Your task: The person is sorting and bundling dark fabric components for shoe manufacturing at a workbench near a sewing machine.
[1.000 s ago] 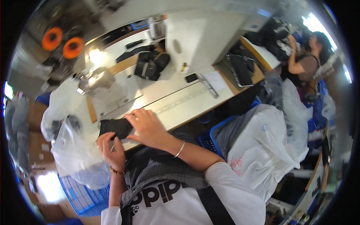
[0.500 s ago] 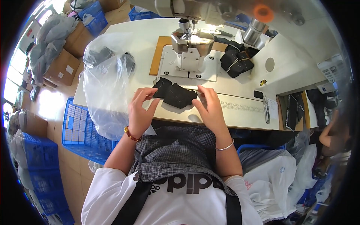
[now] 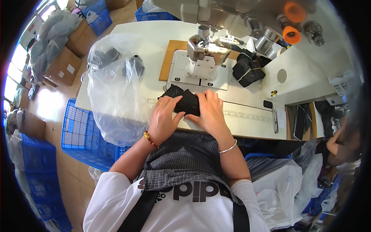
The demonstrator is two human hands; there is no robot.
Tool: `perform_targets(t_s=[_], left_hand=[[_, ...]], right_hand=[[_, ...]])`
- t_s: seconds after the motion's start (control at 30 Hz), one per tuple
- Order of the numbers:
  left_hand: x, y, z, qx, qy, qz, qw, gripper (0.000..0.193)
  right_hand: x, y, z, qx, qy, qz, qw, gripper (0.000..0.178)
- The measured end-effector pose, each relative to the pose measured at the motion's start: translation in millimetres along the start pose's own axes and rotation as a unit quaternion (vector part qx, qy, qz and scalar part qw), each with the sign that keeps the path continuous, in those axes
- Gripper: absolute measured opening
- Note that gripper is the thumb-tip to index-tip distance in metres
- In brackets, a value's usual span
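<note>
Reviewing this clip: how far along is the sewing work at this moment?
Done, by the look of it: a small stack of black fabric pieces lies to the right of the sewing machine. In hand: the left hand and right hand both press a black fabric piece flat on the white table, in front of the needle, not yet under it. Left: more dark pieces sit in the clear plastic bag.

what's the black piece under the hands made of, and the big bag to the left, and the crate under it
The black piece under the left hand and right hand looks like soft matte fabric: it folds and bunches. The big bag seems thin clear plastic film, glossy, wrinkled and see-through. The blue crate looks like rigid moulded plastic, with an open grid wall.
</note>
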State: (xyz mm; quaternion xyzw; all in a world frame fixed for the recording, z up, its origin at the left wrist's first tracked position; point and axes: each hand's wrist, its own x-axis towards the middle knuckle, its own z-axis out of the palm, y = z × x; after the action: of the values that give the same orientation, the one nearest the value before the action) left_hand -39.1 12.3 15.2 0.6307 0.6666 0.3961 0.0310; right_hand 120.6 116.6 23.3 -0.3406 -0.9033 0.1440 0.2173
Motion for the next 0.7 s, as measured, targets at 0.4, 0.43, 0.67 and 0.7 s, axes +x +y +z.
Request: perform_targets(t_s=[0.4,0.43,0.67,0.7], left_hand=[[-3,0,-1,0.001,0.017,0.006,1.0,0.049],[-4,0,-1,0.001,0.016,0.005,1.0,0.049],[1,-4,-14,-0.002,0.033,0.011,0.999,0.039],[4,-8,-18,0.015,0.056,0.018,0.998,0.036]], right_hand=[[-14,-16,4,0.062,0.067,-0.055,0.994,0.057],[-15,-16,5,0.063,0.067,-0.054,0.994,0.057],[-11,-5,4,0.05,0.055,-0.043,0.996,0.055],[-8,-3,1,0.047,0.03,-0.036,0.998,0.056]])
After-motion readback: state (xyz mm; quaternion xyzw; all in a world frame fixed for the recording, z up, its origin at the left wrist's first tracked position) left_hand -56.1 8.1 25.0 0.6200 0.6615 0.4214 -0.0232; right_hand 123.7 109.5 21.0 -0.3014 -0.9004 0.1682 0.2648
